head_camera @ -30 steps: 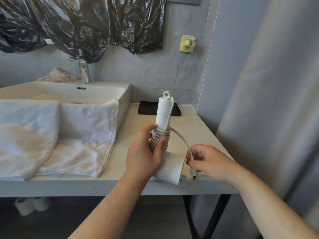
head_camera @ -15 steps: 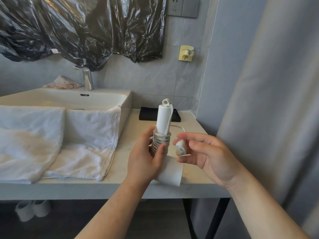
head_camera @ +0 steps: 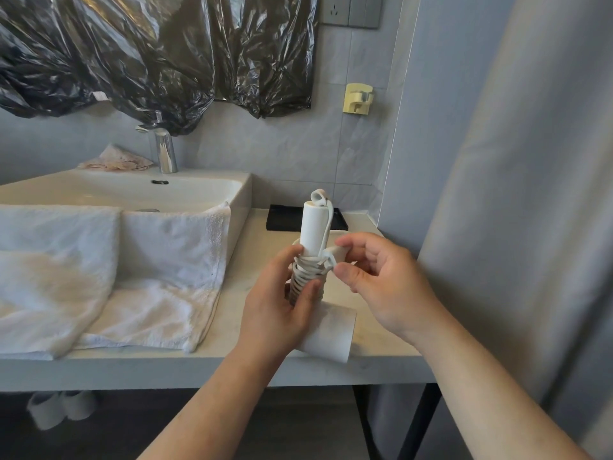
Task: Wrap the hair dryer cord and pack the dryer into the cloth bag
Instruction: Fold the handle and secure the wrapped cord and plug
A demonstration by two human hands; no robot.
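The white hair dryer [head_camera: 315,227] is held handle-up over the front of the worktop [head_camera: 255,247], at about 6 o'clock from the flat black item [head_camera: 285,218] lying by the back wall. The left hand [head_camera: 282,307] is clenched around the dryer's lower handle, its thumb and fingers pressing on the cord [head_camera: 306,277], which is coiled in tight turns around that handle. The dryer's wide barrel [head_camera: 331,333] juts out below this hand toward 5 o'clock. The right hand [head_camera: 381,280], at 3 o'clock from the coil, pinches the plug [head_camera: 333,255] between thumb and forefinger and holds it against the top turns of the cord. A loop of cord runs up the handle's right side to its tip. At 9 o'clock from the dryer, white towels [head_camera: 109,270] drape over the front edge of the sink [head_camera: 132,190], with the tap [head_camera: 165,151] behind it. I cannot tell whether the black item is the cloth bag.
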